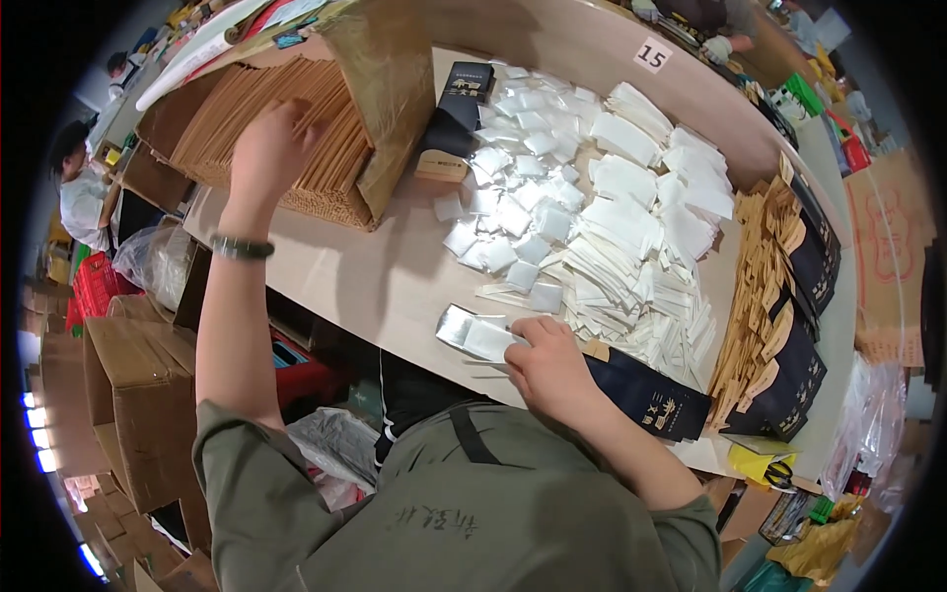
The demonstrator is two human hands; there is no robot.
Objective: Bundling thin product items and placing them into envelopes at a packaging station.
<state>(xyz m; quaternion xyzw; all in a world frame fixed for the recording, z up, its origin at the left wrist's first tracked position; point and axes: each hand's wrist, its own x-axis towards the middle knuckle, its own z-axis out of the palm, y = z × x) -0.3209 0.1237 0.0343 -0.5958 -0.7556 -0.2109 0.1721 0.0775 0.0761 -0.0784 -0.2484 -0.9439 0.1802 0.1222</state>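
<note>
My left hand [271, 153] is over a cardboard box at the far left, which is packed with upright brown kraft paper pouches or sleeves [212, 123]. Its fingers are bent and a little apart at their top edges; nothing shows lifted out. Near the table's front edge my right hand [546, 365] has its fingers closed on the right end of a small row of silver foil sachets [478, 335]. A dark navy printed pouch [651, 395] with a brown end lies flat beside my right wrist, partly under it.
Beyond my right hand spreads a heap of silver sachets [518, 212]. White paper packets [631, 237] are piled beside it. Brown and navy pouches [779, 316] stand in rows at the right. More navy pouches [459, 118] lie beside the cardboard box [390, 89]. A raised panel [552, 39] borders the table's far side.
</note>
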